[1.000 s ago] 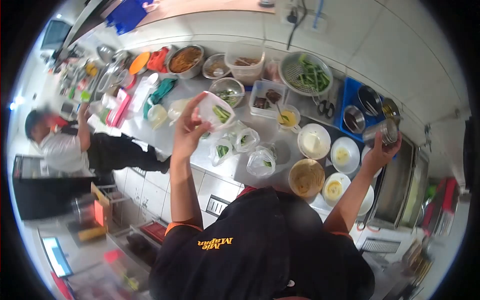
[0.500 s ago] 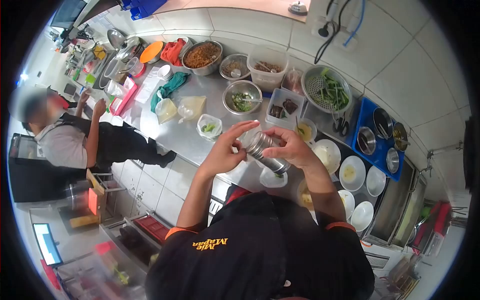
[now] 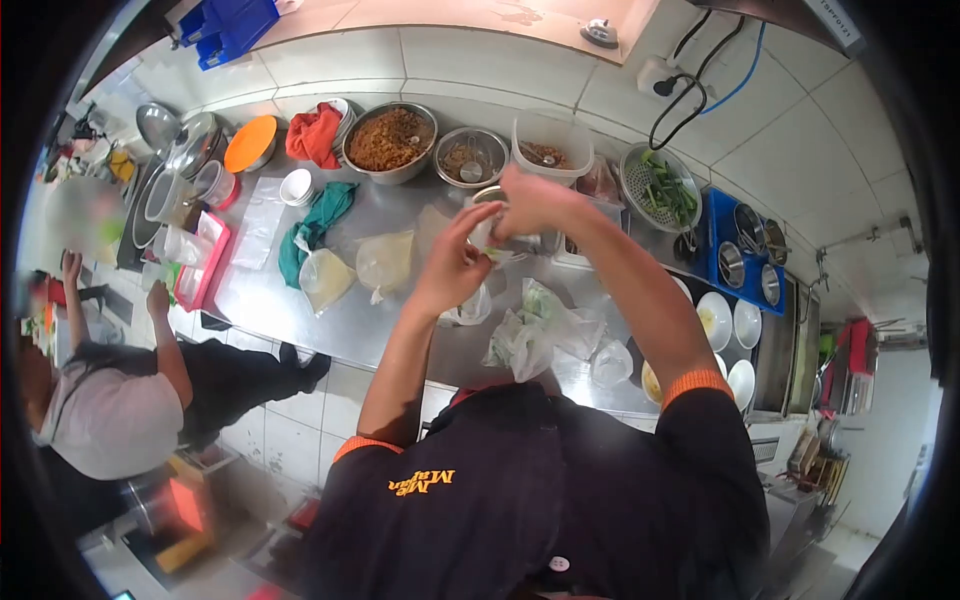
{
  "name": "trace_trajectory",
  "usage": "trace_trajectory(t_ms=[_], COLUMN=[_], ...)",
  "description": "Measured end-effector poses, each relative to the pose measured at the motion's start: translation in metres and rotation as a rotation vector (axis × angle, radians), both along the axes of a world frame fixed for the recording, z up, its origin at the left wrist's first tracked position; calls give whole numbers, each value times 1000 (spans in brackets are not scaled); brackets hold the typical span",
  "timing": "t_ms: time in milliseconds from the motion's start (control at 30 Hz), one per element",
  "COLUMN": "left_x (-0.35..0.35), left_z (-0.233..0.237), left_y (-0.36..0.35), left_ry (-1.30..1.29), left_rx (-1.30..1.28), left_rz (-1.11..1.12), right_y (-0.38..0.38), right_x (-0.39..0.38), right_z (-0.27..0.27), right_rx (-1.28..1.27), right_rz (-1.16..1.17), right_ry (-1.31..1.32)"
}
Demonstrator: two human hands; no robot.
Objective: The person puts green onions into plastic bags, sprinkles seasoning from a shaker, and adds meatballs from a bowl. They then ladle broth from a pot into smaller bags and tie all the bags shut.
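Observation:
My right hand reaches across the steel counter, fingers curled. Beside its fingertips shows a round metal rim, apparently the metal canister; the hand covers most of it. My left hand is raised just to the left and lower, thumb and index finger pinched, other fingers extended. What that pinch holds, if anything, cannot be made out. Behind both hands, a steel bowl is largely hidden. Below them lie crumpled clear plastic bags, some with green contents, and another bag partly covered by my left wrist.
Along the wall stand a bowl of brown food, a plastic tub and a colander of greens. A blue tray and white bowls are at right. Liquid-filled bags lie left. A co-worker stands far left.
My right hand has moved up and away across the counter, away from my left. The canister has left the space between my hands. More plastic bags show below. The camera view has shifted.

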State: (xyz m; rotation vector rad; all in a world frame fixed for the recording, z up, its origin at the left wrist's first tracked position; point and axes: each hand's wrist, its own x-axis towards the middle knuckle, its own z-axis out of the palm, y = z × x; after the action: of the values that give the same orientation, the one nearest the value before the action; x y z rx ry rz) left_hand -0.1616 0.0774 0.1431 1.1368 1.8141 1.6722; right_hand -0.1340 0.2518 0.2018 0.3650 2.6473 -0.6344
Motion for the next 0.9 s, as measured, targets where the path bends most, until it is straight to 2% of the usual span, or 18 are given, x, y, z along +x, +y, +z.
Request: trace_trajectory(t_ms=[133, 267, 400, 467, 567, 700, 767, 800, 900], left_x=[-38, -69, -72, -70, -69, -66, -61, -58, -41], left_z=[-17, -54, -80, -90, -98, -110, -101, -99, -92], left_y=[-12, -20, -28, -34, -42, -43, -45, -46, -48], left_ry=[-145, -209, -230, -230, -337, -364, -335, -197, 146], left_rx=[146, 140, 96, 32, 45, 67, 48, -7, -171], left_rz=[59, 77, 118, 150, 165, 158, 152, 224, 404], right_y=[-25, -36, -36, -32, -17, 5, 12, 13, 12], right_x=[-62, -93, -106, -107, -75, -29, 2, 17, 59], right_z=[-9, -31, -48, -76, -85, -123, -139, -144, -147], right_rx=[139, 179, 36, 72, -187, -570, -995, -1209, -1594], right_rz=[-34, -23, 48, 34, -13, -142, -231, -281, -233], right_ry=[-67, -127, -229, -147, 49, 193, 264, 300, 326])
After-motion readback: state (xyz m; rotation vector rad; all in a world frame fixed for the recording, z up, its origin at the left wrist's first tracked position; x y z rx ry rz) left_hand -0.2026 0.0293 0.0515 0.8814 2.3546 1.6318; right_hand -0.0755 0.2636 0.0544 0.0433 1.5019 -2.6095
